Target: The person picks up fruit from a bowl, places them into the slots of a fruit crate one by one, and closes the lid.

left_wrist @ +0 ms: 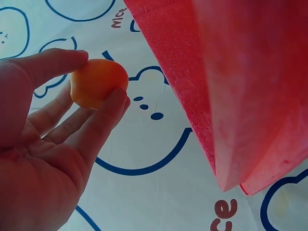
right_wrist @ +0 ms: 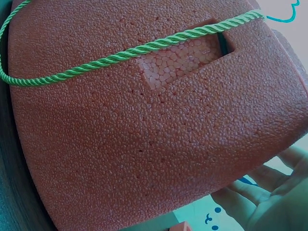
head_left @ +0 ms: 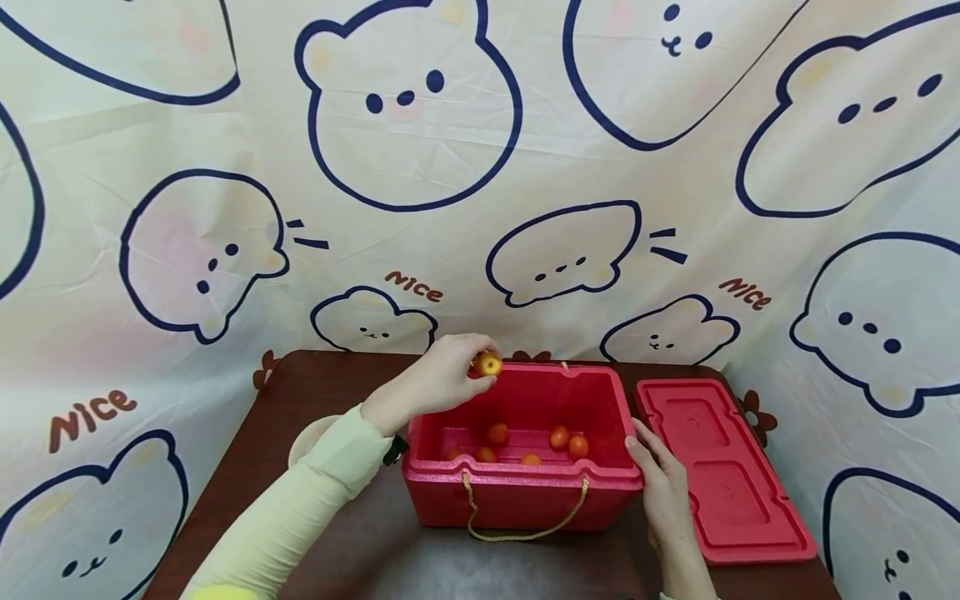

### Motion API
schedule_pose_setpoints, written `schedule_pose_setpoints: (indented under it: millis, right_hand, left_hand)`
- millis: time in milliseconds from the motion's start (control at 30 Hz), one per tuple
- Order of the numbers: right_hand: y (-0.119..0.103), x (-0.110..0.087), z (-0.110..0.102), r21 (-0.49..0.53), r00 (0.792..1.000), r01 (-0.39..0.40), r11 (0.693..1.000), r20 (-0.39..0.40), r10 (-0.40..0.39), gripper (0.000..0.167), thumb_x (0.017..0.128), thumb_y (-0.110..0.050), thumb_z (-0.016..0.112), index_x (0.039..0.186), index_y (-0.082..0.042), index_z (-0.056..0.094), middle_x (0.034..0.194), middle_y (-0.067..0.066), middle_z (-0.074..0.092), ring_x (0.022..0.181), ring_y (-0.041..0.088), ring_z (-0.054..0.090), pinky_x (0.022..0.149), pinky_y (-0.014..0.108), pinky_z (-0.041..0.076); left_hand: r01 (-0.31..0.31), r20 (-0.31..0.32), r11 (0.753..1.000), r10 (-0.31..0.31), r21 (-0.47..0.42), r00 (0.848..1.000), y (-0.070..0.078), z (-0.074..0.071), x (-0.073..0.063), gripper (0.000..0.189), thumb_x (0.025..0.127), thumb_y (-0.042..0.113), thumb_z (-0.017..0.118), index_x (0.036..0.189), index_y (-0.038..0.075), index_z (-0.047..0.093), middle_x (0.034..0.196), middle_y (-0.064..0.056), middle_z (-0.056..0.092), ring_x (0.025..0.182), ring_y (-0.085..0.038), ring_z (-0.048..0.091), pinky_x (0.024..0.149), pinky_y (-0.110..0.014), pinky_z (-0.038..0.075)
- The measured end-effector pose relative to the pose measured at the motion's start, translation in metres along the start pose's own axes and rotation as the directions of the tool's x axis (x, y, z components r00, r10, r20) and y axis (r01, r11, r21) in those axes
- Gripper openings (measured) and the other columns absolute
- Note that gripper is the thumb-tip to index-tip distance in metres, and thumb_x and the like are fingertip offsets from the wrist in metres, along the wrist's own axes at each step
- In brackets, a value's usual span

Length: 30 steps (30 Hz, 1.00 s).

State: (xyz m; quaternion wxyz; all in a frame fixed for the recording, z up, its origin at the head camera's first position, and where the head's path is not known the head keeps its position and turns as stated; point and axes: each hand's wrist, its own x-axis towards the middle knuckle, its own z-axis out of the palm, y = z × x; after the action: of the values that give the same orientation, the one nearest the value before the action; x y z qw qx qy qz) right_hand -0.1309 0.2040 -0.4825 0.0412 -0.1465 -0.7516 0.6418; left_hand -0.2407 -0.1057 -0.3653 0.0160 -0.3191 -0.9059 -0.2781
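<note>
My left hand (head_left: 447,372) is raised over the back left rim of a red foam box (head_left: 517,500). It pinches a small, smooth, round orange fruit (left_wrist: 97,83) between thumb and fingertips, with the palm free of it in the left wrist view. Inside the box, several orange-red fruits (head_left: 577,447) lie on the floor, some partly hidden by the front wall. At the box's right end, my right hand (head_left: 663,479) rests with extended fingers right at the rim; the right wrist view shows its fingers (right_wrist: 269,178) beside the textured wall.
A red lid (head_left: 731,471) lies flat on the dark brown table (head_left: 360,550) right of the box. A yellow rope handle (head_left: 528,536) hangs on the box's front. Behind my left forearm, a pale round dish (head_left: 306,437) is partly hidden. A printed cloth (head_left: 465,242) surrounds the table.
</note>
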Motion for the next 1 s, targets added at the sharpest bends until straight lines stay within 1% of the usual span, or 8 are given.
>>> schedule_pose_setpoints:
  millis: [200, 267, 400, 467, 700, 767, 900, 1000]
  right_hand:
    - [-0.001, 0.0, 0.001, 0.017, 1.0, 0.009, 1.0, 0.008, -0.01, 0.057, 0.101, -0.042, 0.057, 0.153, -0.021, 0.045, 0.153, 0.011, 0.047, 0.125, 0.026, 0.054, 0.081, 0.016, 0.053]
    - [-0.001, 0.0, 0.002, 0.016, 1.0, 0.004, 1.0, 0.003, -0.004, 0.057, 0.101, -0.042, 0.057, 0.153, -0.021, 0.046, 0.153, 0.011, 0.047, 0.123, 0.024, 0.055, 0.081, 0.016, 0.053]
    - [0.0, 0.001, 0.001, 0.004, 1.0, -0.01, 1.0, -0.01, 0.01, 0.057, 0.101, -0.043, 0.058, 0.153, -0.022, 0.047, 0.152, 0.008, 0.049, 0.112, 0.009, 0.059, 0.081, 0.017, 0.054]
    - [0.0, 0.001, 0.0, 0.005, 1.0, -0.012, 1.0, -0.009, 0.012, 0.057, 0.101, -0.043, 0.058, 0.153, -0.022, 0.047, 0.152, 0.009, 0.049, 0.11, 0.006, 0.059, 0.081, 0.017, 0.054]
    - [-0.001, 0.0, 0.0, 0.015, 1.0, -0.009, 1.0, 0.0, 0.009, 0.058, 0.101, -0.043, 0.057, 0.153, -0.022, 0.045, 0.152, 0.011, 0.048, 0.12, 0.023, 0.058, 0.081, 0.017, 0.054]
    - [-0.001, 0.0, 0.0, 0.013, 1.0, -0.011, 1.0, -0.001, 0.011, 0.057, 0.101, -0.043, 0.057, 0.153, -0.022, 0.045, 0.152, 0.011, 0.048, 0.12, 0.022, 0.058, 0.081, 0.017, 0.054]
    - [0.0, 0.0, 0.0, 0.013, 1.0, -0.011, 1.0, 0.0, 0.011, 0.056, 0.101, -0.043, 0.057, 0.153, -0.023, 0.046, 0.152, 0.009, 0.049, 0.116, 0.016, 0.059, 0.081, 0.017, 0.054]
    - [0.0, 0.001, -0.001, 0.014, 1.0, -0.009, 1.0, 0.004, 0.009, 0.057, 0.101, -0.043, 0.057, 0.153, -0.023, 0.046, 0.152, 0.01, 0.048, 0.116, 0.016, 0.059, 0.081, 0.017, 0.054]
  left_hand:
    - [-0.026, 0.013, 1.0, 0.026, 0.012, 1.0, 0.0, 0.002, 0.002, 0.024, 0.09, 0.012, 0.076, 0.113, 0.009, 0.069, 0.1, 0.001, 0.067, 0.088, -0.015, 0.059, 0.08, -0.027, 0.055]
    - [-0.028, 0.021, 1.0, 0.028, 0.012, 0.999, 0.0, 0.002, 0.003, 0.024, 0.09, 0.012, 0.076, 0.113, 0.01, 0.069, 0.1, 0.001, 0.067, 0.088, -0.015, 0.059, 0.08, -0.027, 0.055]
    - [-0.019, 0.049, 1.0, 0.018, 0.014, 0.999, 0.002, 0.002, 0.003, 0.025, 0.09, 0.013, 0.077, 0.114, 0.012, 0.068, 0.102, 0.001, 0.068, 0.089, -0.014, 0.059, 0.081, -0.026, 0.055]
    - [-0.02, 0.062, 1.0, 0.019, 0.014, 0.998, 0.003, 0.002, 0.003, 0.026, 0.09, 0.013, 0.077, 0.114, 0.012, 0.068, 0.102, 0.002, 0.068, 0.089, -0.014, 0.059, 0.082, -0.026, 0.055]
    - [-0.043, 0.074, 0.999, 0.041, 0.033, 0.996, 0.008, 0.0, 0.006, 0.025, 0.089, 0.012, 0.077, 0.113, 0.012, 0.068, 0.1, 0.002, 0.067, 0.088, -0.014, 0.058, 0.082, -0.027, 0.055]
    - [-0.047, 0.081, 0.998, 0.044, 0.042, 0.996, 0.009, -0.001, 0.007, 0.025, 0.089, 0.012, 0.077, 0.112, 0.012, 0.067, 0.099, 0.002, 0.067, 0.089, -0.014, 0.058, 0.082, -0.027, 0.055]
    - [-0.057, 0.104, 0.997, 0.051, 0.059, 0.993, 0.011, 0.0, 0.009, 0.024, 0.089, 0.012, 0.076, 0.111, 0.012, 0.067, 0.099, 0.002, 0.066, 0.089, -0.015, 0.058, 0.083, -0.028, 0.054]
    - [-0.061, 0.131, 0.995, 0.051, 0.073, 0.99, 0.013, 0.0, 0.011, 0.023, 0.09, 0.012, 0.076, 0.111, 0.012, 0.067, 0.098, 0.003, 0.065, 0.09, -0.015, 0.057, 0.084, -0.029, 0.053]
